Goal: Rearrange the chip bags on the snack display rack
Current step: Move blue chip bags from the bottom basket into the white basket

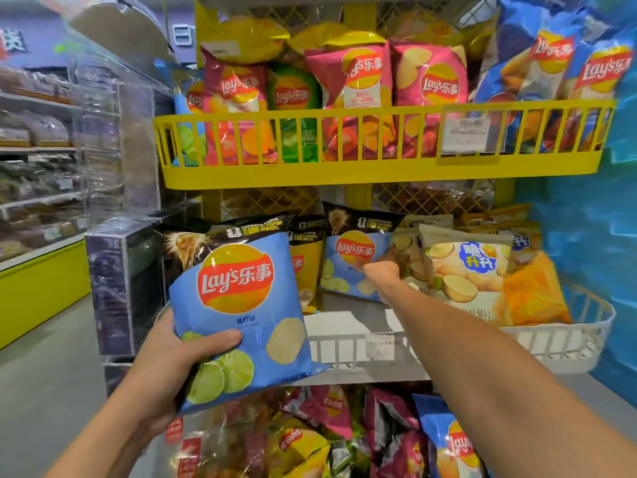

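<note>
My left hand (172, 357) grips a light blue lime-flavour chip bag (241, 315) by its lower left corner, held upright in front of the rack. My right hand (381, 272) reaches into the white middle basket (565, 343) and closes on a second light blue lime bag (348, 267) that stands at the basket's back. Beside it stand a yellow bag (305, 263) and cream and orange bags (462, 270) to the right. The yellow upper basket (344, 170) holds pink, green and blue bags.
A lower tier holds several mixed bags (327, 436). A clear acrylic case (117, 150) and a dark display unit stand to the left of the rack. A blue wall (593, 236) borders the right side. Store shelves (38, 150) run along the far left aisle.
</note>
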Tool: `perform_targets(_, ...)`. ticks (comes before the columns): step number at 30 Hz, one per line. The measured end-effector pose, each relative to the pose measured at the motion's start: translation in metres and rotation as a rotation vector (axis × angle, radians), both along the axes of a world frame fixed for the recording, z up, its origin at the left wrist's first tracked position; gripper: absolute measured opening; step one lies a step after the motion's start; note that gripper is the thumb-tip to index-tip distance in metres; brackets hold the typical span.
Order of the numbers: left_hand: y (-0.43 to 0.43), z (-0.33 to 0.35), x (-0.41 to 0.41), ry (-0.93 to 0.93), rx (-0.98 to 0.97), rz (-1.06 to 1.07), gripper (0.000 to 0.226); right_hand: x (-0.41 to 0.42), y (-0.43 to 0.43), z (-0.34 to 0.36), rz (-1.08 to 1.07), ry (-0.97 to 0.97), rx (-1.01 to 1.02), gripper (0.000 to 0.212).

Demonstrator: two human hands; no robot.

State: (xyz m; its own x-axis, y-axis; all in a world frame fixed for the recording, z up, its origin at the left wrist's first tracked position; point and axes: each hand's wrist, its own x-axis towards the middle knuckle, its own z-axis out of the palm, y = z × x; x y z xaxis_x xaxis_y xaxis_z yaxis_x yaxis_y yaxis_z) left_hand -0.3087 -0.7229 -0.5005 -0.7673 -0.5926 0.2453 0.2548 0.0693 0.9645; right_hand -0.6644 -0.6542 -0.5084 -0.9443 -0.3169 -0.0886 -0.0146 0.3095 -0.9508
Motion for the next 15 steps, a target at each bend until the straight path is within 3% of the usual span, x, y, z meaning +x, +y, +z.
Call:
perform_targets(1, -0.001, -0.003, -0.002, 0.014, 0.002, 0.023, 0.103, -0.005, -0.004, -0.002, 0.037, 0.034, 0.127, 0.039)
perform_targets(8, 0.002, -0.004, -0.003, 0.008, 0.016, -0.014, 0.101, -0.013, 0.008, -0.003, 0.221, 0.221, 0.400, 0.040)
perform_targets(12, 0.005, -0.002, -0.007, 0.001, 0.027, -0.012, 0.107, -0.018, 0.008, -0.002, 0.316, 0.511, 0.751, 0.040)
perform_targets(15, 0.007, 0.000, -0.010, -0.001, 0.032, -0.032, 0.107, -0.009, 0.016, 0.006, 0.380, 0.503, 0.885, 0.049)
